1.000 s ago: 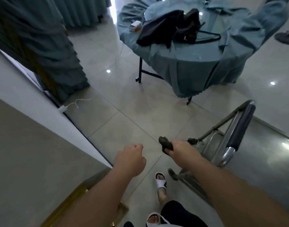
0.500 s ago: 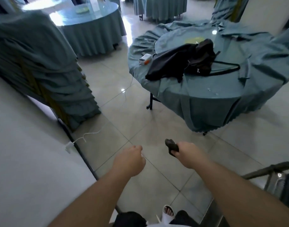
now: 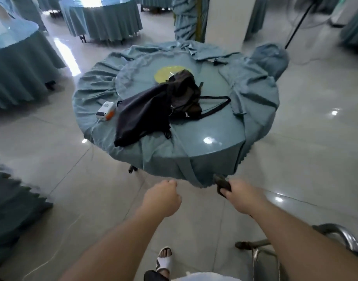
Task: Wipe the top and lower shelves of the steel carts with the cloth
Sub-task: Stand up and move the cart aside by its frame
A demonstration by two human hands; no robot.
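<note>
My right hand [image 3: 242, 196] grips a small dark cloth [image 3: 222, 184], bunched so that only its end sticks out past my knuckles. My left hand [image 3: 162, 197] is curled into a loose fist and holds nothing. Both hands hang over the tiled floor in front of me. Only a corner of the steel cart [image 3: 334, 240] shows at the bottom right, below my right forearm: a curved handle bar and part of the frame. Its shelves are out of view.
A round table [image 3: 220, 151] draped in teal cloth stands just ahead, carrying a black bag [image 3: 151, 112] and a small white and orange device [image 3: 105, 110]. More draped tables [image 3: 18, 63] stand at the left and back. A white pillar [image 3: 224, 19] rises behind.
The view has swung up and to the right, away from the cart toward the round table. The cart has slid to the bottom right corner. My hands keep the same pose.
</note>
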